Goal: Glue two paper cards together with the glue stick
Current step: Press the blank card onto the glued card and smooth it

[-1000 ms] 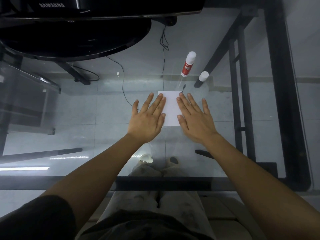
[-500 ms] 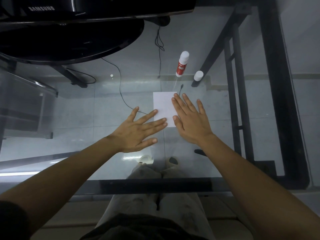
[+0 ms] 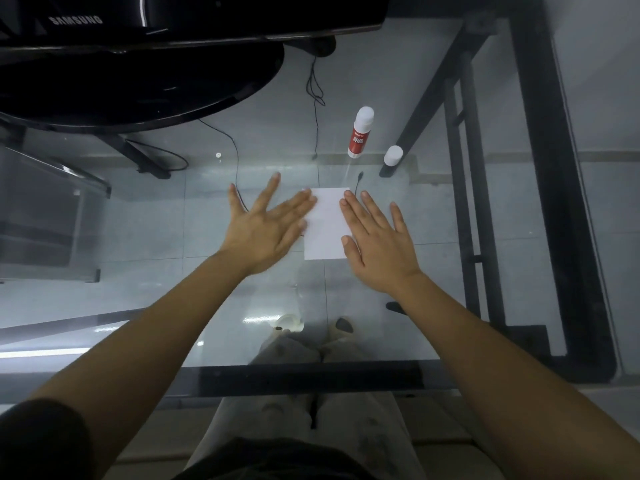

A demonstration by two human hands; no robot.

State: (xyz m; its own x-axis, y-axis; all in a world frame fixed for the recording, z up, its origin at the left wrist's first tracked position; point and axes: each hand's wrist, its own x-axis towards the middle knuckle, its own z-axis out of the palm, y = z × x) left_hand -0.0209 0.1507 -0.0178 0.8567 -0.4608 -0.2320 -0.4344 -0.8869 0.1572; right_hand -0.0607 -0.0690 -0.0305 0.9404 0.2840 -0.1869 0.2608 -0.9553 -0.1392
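Since half a second ago your left hand has swung back onto the card; both hands flat, nothing grasped, right hand anchoring: sweep outward firmly.

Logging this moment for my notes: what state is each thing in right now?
glue stick: standing, uncapped
cap: off, standing beside the stick
paper card: flat on the glass table
left hand: open, fingertips at card's left edge
right hand: open, flat on card's right edge

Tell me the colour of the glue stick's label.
Red with white lettering, on a white glue stick; seen in the head view.
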